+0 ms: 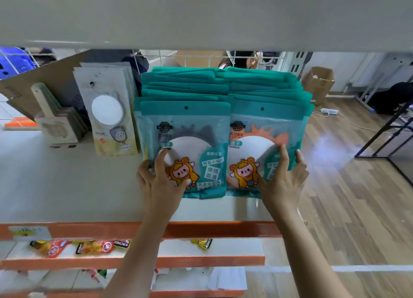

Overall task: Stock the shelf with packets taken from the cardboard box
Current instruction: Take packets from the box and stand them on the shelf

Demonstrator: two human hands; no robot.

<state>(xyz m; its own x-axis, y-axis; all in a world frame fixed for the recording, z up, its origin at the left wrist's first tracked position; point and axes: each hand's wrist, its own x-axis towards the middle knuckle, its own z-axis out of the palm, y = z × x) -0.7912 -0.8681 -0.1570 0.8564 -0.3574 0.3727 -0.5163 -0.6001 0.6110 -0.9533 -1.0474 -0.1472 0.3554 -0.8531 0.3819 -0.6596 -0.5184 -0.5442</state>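
Two rows of teal mirror packets stand upright on the white shelf (pixel 67 181), one behind another. My left hand (pixel 161 181) rests on the front packet of the left row (pixel 196 146), fingers spread over its lower left corner. My right hand (pixel 283 179) grips the front packet of the right row (pixel 250 141) at its lower right edge, thumb on the face and fingers wrapped round the side. A cardboard box (pixel 319 81) stands open on the floor at the back right.
Cream mirror packets (pixel 107 110) and wooden items (pixel 58 123) stand to the left of the teal rows. A white shelf board (pixel 201 16) hangs close overhead. Lower shelves with orange edges (pixel 201 229) hold snack packets (pixel 73 247). Wooden floor lies to the right.
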